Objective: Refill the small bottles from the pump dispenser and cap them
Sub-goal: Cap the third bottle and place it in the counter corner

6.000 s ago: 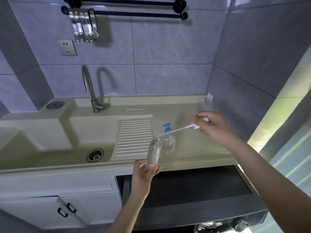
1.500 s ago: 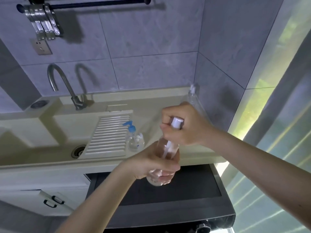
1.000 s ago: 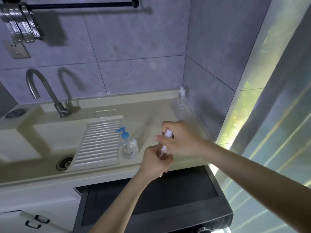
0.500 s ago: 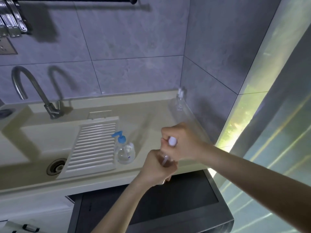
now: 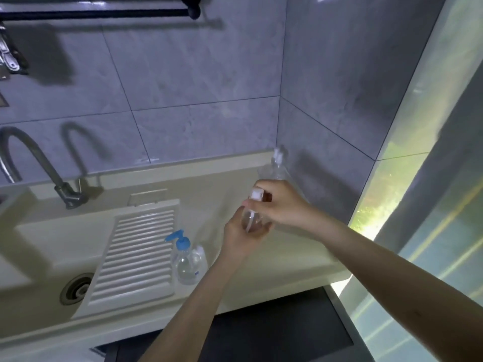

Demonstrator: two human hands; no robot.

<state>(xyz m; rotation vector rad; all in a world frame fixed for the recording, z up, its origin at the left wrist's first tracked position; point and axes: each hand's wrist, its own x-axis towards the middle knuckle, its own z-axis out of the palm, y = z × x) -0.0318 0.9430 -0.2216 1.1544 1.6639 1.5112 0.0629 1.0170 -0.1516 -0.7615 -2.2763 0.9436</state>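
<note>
Both hands met over the right end of the beige surface (image 5: 300,246), working one small clear bottle (image 5: 251,219) held in the air above it. The left hand (image 5: 241,235) was wrapped around the bottle's lower body from below, fingers closed on it. The right hand (image 5: 281,205) came in from the right and pinched the white spray cap (image 5: 256,194) at the neck, a thin dip tube showing through the clear wall beneath it. Whether the cap was fully seated could not be told.

The bottle looked like thin, light plastic, smooth and probably slick if wet, so a firm hold round the body seemed the sensible place, with only the cap turned by fingertips; squeezing hard might push liquid out at the neck.

Further left on the surface stood the blue-topped pump dispenser (image 5: 184,259), upright beside the ribbed washboard (image 5: 136,254) of the sink. Another small capped bottle (image 5: 277,165) stood in the back corner against the tiled wall, well apart from the hands.
</note>
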